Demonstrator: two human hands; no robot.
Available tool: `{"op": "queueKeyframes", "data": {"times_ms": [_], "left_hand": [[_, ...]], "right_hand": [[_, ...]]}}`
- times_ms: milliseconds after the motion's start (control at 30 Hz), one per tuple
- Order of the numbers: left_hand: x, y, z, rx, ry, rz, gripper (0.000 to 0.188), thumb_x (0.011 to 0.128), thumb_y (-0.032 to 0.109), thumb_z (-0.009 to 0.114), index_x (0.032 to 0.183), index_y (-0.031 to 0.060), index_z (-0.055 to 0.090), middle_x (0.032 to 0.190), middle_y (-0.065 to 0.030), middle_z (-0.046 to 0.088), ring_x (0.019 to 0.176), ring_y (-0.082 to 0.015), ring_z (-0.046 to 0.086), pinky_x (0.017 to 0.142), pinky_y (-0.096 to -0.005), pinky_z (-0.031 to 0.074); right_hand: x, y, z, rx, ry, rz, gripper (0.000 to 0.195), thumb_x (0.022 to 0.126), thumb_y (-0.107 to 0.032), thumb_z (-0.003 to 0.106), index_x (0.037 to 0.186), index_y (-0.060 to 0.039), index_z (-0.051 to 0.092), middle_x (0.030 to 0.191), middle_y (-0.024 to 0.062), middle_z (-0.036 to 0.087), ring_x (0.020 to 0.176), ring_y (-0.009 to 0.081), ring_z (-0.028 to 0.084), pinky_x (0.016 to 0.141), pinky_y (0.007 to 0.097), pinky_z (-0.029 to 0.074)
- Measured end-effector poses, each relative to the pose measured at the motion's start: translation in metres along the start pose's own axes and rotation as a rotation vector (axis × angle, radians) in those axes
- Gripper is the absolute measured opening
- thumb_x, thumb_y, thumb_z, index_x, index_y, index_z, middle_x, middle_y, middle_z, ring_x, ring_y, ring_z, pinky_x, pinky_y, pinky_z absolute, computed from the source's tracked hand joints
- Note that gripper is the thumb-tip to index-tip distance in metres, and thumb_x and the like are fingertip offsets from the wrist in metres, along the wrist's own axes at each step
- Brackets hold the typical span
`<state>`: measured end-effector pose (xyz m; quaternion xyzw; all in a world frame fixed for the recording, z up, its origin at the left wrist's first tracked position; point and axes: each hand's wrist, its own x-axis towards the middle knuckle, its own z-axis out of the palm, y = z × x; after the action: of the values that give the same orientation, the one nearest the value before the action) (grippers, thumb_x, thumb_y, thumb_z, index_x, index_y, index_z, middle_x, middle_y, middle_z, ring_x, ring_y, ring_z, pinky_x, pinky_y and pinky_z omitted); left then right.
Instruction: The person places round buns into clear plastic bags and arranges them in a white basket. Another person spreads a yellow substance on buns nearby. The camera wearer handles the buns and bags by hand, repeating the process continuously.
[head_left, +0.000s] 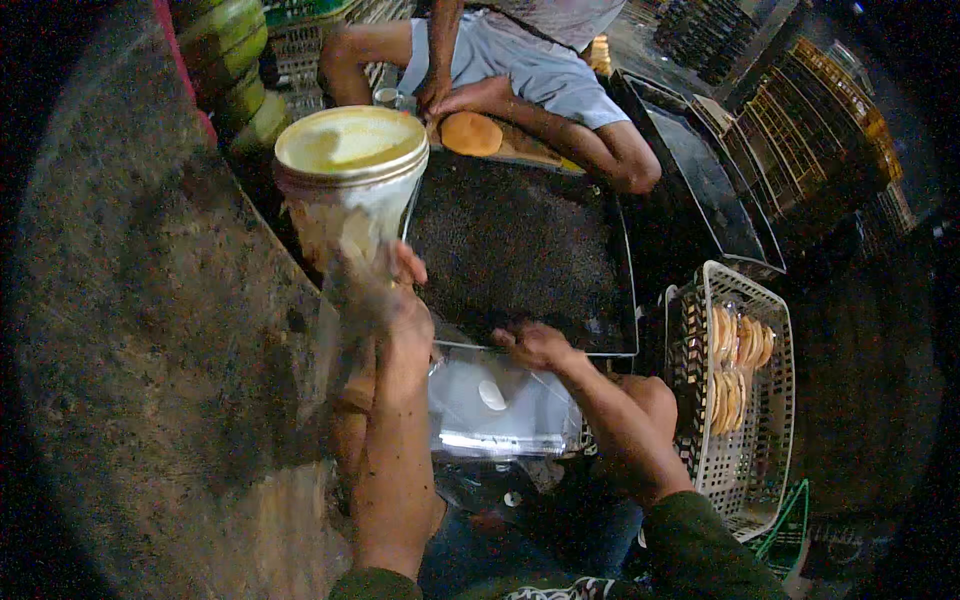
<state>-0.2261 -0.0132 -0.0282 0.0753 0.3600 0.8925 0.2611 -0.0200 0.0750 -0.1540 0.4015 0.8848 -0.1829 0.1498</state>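
My left hand (409, 311) is blurred, in front of a tall pale plastic bucket (345, 202) with a yellowish inside. A greyish smear beside its fingers could be a thin bag or the hand's own motion; I cannot tell which. My right hand (536, 345) is over the near edge of a dark, flat tray (517, 247), fingers partly curled. What it holds, if anything, is unclear. Below it, before my lap, lies a stack of clear plastic bags (502, 412) with a small white oval thing (492, 395) on top.
A white plastic basket (750, 480) at right holds bagged round flat breads (739, 345). Across the tray sits another person (517, 67), beside an orange-brown round bread (471, 133) on a board. A worn wall-like surface (172, 337) fills the left. Wire racks (802, 127) stand at upper right.
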Motion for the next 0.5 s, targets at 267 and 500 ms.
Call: {"op": "queueKeyframes", "data": {"times_ms": [267,500], "left_hand": [[0.025,0.050,-0.014,-0.097,0.250,-0.002,0.067,0.094,0.060,0.030,0.139,0.0101,0.033,0.137,-0.0139,0.045,0.128,-0.0314,0.039,0.107,-0.0472,0.023],[0.029,0.059,-0.047,0.106,0.231,0.092,0.055,0.095,0.045,0.036,0.137,0.0101,0.040,0.147,-0.0104,0.035,0.136,-0.0241,0.028,0.113,-0.0435,0.009]], "right_hand": [[0.046,-0.017,-0.053,-0.138,0.258,-0.232,0.044,0.084,-0.039,0.060,0.118,-0.0100,0.054,0.128,0.0191,0.050,0.126,0.0401,0.040,0.103,0.0498,0.034],[0.080,-0.088,-0.033,-0.385,0.422,-0.945,0.054,0.075,-0.033,0.063,0.125,-0.0203,0.048,0.142,0.0152,0.033,0.136,0.0372,0.026,0.113,0.0569,0.017]]}}
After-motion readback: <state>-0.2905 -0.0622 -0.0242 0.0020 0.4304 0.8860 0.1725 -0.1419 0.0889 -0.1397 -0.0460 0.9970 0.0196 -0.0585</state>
